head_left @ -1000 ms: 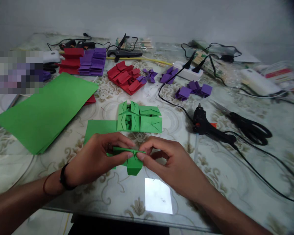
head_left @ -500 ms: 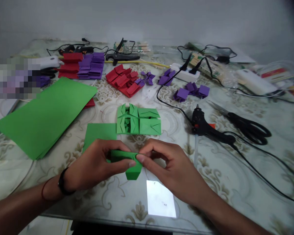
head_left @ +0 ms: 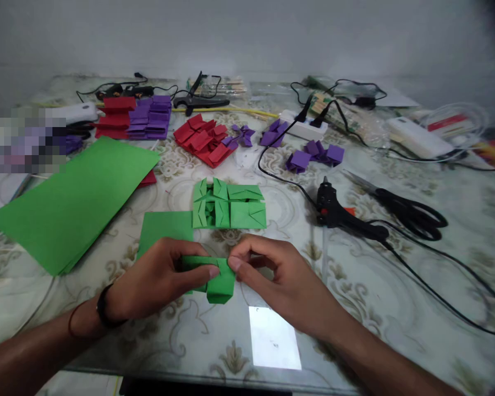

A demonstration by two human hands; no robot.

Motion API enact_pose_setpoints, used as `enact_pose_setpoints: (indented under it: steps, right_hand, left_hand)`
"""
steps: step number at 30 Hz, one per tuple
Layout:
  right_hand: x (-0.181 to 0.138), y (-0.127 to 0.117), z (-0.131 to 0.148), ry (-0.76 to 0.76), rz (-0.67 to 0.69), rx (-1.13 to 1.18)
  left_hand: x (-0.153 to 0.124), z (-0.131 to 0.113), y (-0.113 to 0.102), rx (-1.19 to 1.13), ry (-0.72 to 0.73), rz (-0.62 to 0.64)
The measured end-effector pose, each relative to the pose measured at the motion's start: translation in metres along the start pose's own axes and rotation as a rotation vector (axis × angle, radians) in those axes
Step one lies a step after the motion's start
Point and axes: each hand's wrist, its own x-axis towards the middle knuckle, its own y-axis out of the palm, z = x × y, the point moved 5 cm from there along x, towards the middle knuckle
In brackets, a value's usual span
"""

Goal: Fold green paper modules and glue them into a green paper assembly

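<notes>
Paper worked into a small green fold (head_left: 219,281) is pinched between both hands, left of the glue gun (head_left: 339,212) and nearer the person than it, just above the table (head_left: 396,286). The left hand (head_left: 157,280) grasps the fold's left end, thumb on top and the other fingers curled beneath. The right hand (head_left: 278,278) grips the right end the same way, its thumb tip almost touching the left thumb. The fold's lower corner hangs below the two thumbs. A dark band (head_left: 101,305) circles the left wrist.

Green modules (head_left: 231,206) lie flat left of the gun and level with it, set edge to edge in a block. A green square (head_left: 165,228) lies farther left of the gun, touching that block's near left corner, with its near edge hidden by the left hand. Much farther left of the gun spreads a stack of green sheets (head_left: 74,198).

Scissors (head_left: 408,212) lie just right of the gun, their black handles beside its cord (head_left: 433,289), which trails right and toward the person. Purple folds (head_left: 313,154) lie just beyond the gun. Red folds (head_left: 200,137) lie beyond it and to the left. A power strip (head_left: 303,125) with plugs in it sits farther beyond the gun.
</notes>
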Motion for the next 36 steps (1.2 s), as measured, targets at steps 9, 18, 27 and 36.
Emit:
enact_pose_setpoints:
  steps: [9, 18, 27, 36]
  right_hand:
    - [-0.001, 0.003, -0.001, 0.009, 0.026, 0.022]
    - [-0.002, 0.006, -0.003, 0.033, 0.018, 0.042]
    - [-0.001, 0.010, -0.003, 0.031, 0.051, 0.001]
    - [-0.001, 0.010, -0.002, 0.038, 0.070, 0.105]
  left_hand:
    - [0.001, -0.002, -0.002, -0.048, 0.065, -0.024]
    - [0.001, 0.001, 0.005, -0.025, 0.031, 0.049]
    - [0.002, 0.003, 0.007, 0.017, 0.039, 0.064]
    - [-0.002, -0.004, 0.006, 0.038, 0.114, 0.082]
